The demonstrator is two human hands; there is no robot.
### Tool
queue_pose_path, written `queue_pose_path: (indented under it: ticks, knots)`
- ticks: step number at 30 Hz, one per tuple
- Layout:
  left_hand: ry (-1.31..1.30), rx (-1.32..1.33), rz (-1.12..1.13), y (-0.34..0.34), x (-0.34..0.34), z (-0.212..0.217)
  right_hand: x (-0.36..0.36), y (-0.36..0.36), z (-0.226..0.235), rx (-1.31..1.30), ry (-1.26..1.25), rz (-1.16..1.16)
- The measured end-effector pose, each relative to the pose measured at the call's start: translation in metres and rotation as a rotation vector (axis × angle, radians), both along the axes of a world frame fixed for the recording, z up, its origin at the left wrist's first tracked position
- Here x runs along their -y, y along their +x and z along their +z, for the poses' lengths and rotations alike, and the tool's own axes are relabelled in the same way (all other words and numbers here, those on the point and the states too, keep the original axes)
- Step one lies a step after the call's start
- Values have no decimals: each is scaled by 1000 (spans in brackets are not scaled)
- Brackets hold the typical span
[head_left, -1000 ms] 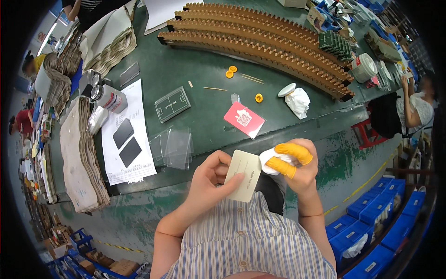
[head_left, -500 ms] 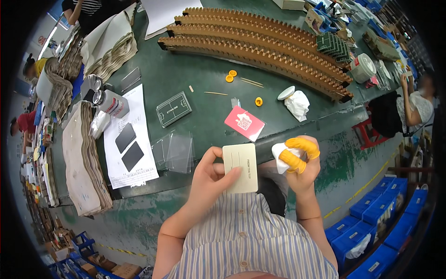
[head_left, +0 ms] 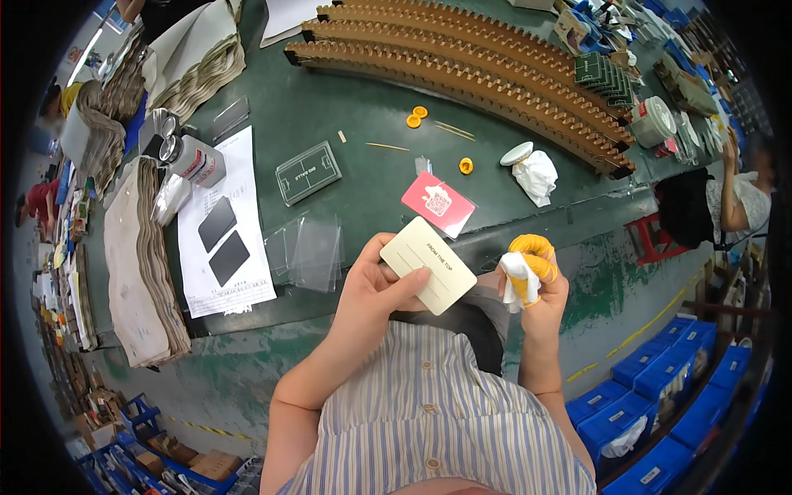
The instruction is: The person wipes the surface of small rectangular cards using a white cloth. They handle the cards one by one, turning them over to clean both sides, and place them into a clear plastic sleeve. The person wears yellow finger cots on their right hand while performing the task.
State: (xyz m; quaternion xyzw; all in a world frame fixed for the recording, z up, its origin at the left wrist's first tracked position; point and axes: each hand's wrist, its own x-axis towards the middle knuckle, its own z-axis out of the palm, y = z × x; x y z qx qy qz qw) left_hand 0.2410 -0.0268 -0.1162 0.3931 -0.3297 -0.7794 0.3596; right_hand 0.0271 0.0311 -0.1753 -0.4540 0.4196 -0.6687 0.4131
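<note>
- Two hands are up in front of the striped shirt, off the green counter (head_left: 363,124): the left hand (head_left: 375,289) pinches a cream card (head_left: 427,265), thumb across its face and fingers behind, while the right hand (head_left: 536,285), with yellow finger cots, is closed round a bunched white cloth (head_left: 516,276).
- Card sits just at the near edge of the counter, held in the air, with the cloth close by at its 3 o'clock, seemingly not quite touching.
- Its long axis runs on a slant, from about 10 o'clock down to 4 o'clock; the printed face is turned up toward the person.
- To wipe it well, I'd judge the thumb should slide toward the card's edge so the face is free, and the cloth should travel along the long axis in even strokes.
- Keeping bare fingertips off the face would likely spare it fresh marks; the gloved fingers are the better ones to touch it.
- Beyond, at 12 o'clock from the card, a red card (head_left: 438,203) lies flat, with clear plastic sleeves (head_left: 307,247) at 9 o'clock.
</note>
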Motion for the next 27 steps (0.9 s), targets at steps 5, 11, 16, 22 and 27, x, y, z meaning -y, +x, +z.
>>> queue_pose_path:
  ticks: [5,11,16,22,27]
  knots:
    - [-8,3,7,0,-1,0,-3,2,0,-122,-14,-90]
    - [-18,24,1,0,-2,1,-1,6,4,-452,-167,-197]
    - [-35,42,-14,1,-3,-1,-5,7,4,-637,-206,-231]
    - [-63,23,5,-1,-4,-1,1,9,11,-723,-206,-201]
    - [-45,-14,48,-1,-1,1,-1,11,4,-568,-163,-253]
